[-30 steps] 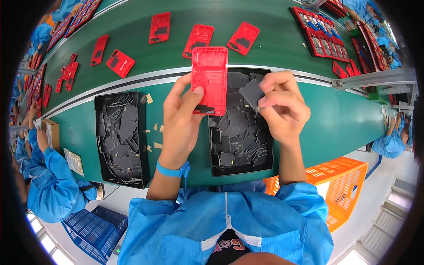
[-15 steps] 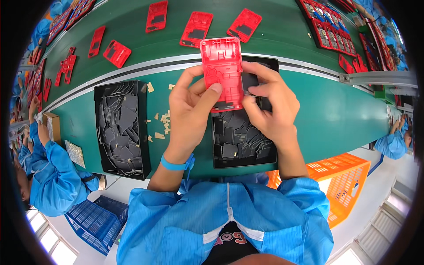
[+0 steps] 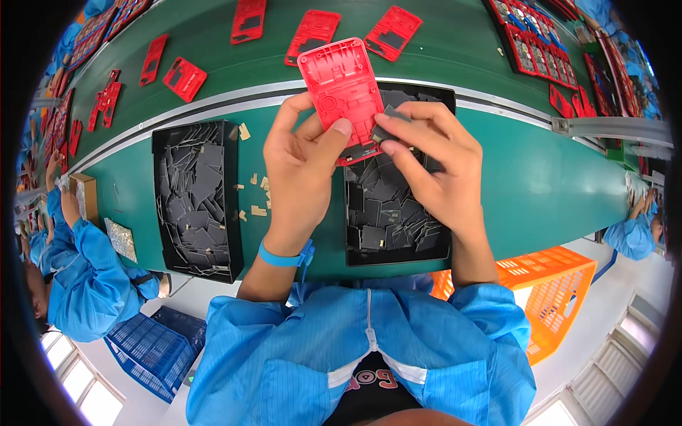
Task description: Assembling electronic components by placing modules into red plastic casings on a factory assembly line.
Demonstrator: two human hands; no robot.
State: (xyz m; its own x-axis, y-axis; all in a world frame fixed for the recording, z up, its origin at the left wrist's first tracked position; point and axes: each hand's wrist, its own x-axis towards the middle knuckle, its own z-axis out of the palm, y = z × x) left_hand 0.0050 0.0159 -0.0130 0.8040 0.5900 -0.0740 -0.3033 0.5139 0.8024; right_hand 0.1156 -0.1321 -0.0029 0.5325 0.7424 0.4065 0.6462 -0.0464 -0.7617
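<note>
My left hand (image 3: 304, 160) grips a red plastic housing (image 3: 341, 82) by its lower left side, the thumb lying on its ribbed inner face. A dark strip shows along the housing's lower end. Between the thumb and fingers of my right hand (image 3: 440, 160) is a thin dark grey square pad (image 3: 388, 126), tilted against the housing's lower right edge. Below both hands stands a black tray (image 3: 398, 260) heaped with similar dark pads. A second black tray (image 3: 233, 213), also full of pads, is to the left.
Small cream-coloured pieces (image 3: 257, 210) lie between the trays. Past a metal rail (image 3: 266, 92), several red housings (image 3: 312, 34) rest on a green surface. An orange crate (image 3: 547, 298) stands at lower right, blue crates (image 3: 153, 355) at lower left. A co-worker in blue (image 3: 92, 277) sits at left.
The housing has tilted and moved slightly left and up. The dark pad in my right hand has turned from upright to slanted, with its end now at the housing's lower right edge.
</note>
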